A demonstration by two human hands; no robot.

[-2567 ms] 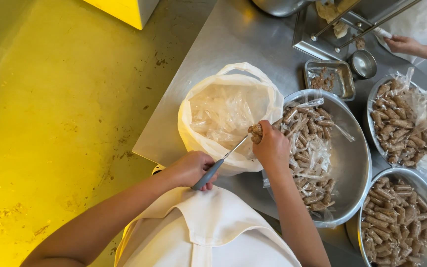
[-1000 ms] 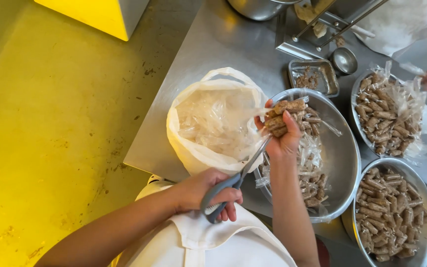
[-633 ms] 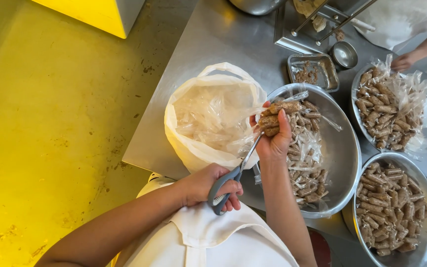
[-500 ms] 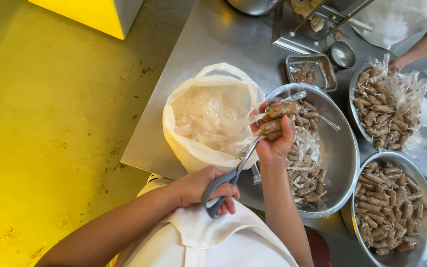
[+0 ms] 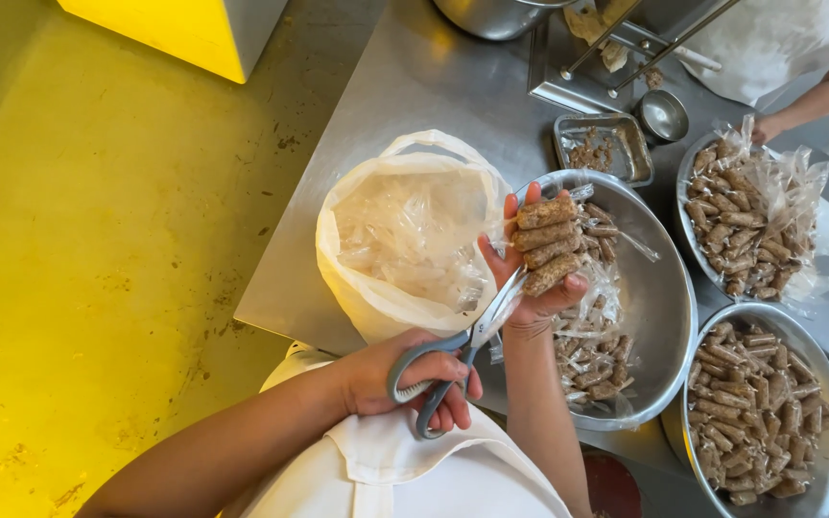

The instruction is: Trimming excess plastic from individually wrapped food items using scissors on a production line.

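My right hand (image 5: 520, 273) holds up a row of several brown sausage-like rolls (image 5: 546, 242) wrapped in clear plastic, above the near steel bowl (image 5: 659, 317). My left hand (image 5: 405, 379) grips grey-handled scissors (image 5: 458, 350), whose blades point up to the lower end of the rolls by my right palm. A white plastic bag (image 5: 405, 245) full of crumpled clear wrappers stands open just left of my right hand. More wrapped rolls and loose wrappers lie in the near bowl.
Two more steel bowls (image 5: 822, 451) (image 5: 693, 225) heaped with brown rolls stand to the right. A small steel tray (image 5: 599, 149) and a small cup (image 5: 663, 115) sit behind. Another person's arm (image 5: 813, 101) reaches in at top right. The yellow floor (image 5: 79, 249) lies left of the steel table (image 5: 414, 86).
My right hand has lifted the row of rolls out of the bowl and turned it up. The scissors have risen with my left hand until the blades meet the rolls.
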